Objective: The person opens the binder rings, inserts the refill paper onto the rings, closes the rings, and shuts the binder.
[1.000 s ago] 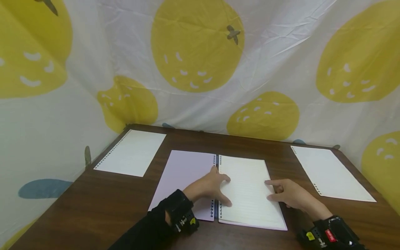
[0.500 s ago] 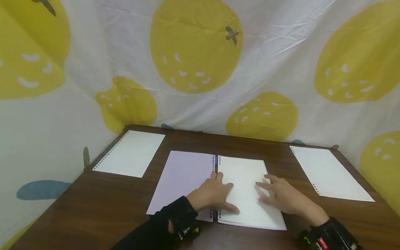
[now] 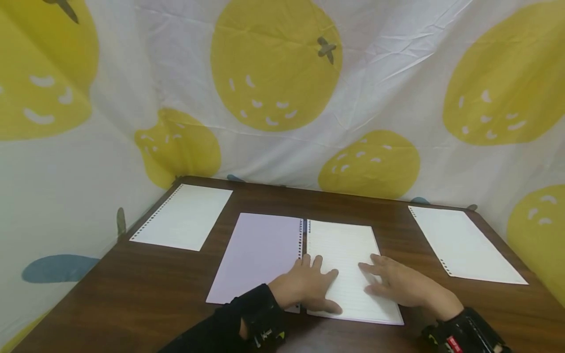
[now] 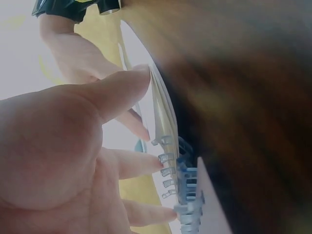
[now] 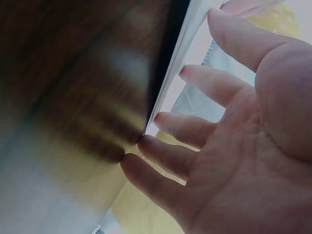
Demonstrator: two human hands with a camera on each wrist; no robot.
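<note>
Notebook [image 3: 289, 242], open under the spread fingers of our left hand [image 3: 304, 284] and right hand [image 3: 399, 282], neither gripping anything, lies between the tabletop's [image 3: 110, 294] side edges. We judge its pages [image 3: 342, 250] light, limp, tearable at the binding rings [image 4: 168, 171]; we'd pinch 1 by its outer edge.

We look across a dark brown, wood-grained table [image 3: 132, 294] whose far edge sits close to a pale cloth backdrop [image 3: 265, 157]. On the wrinkled fabric we see large yellow fruit shapes [image 3: 275, 63] with white dashes [image 3: 41, 119], and smaller blue-grey patches [image 3: 62, 268]. Light shines along creases [image 3: 410, 61] at the upper right.
</note>
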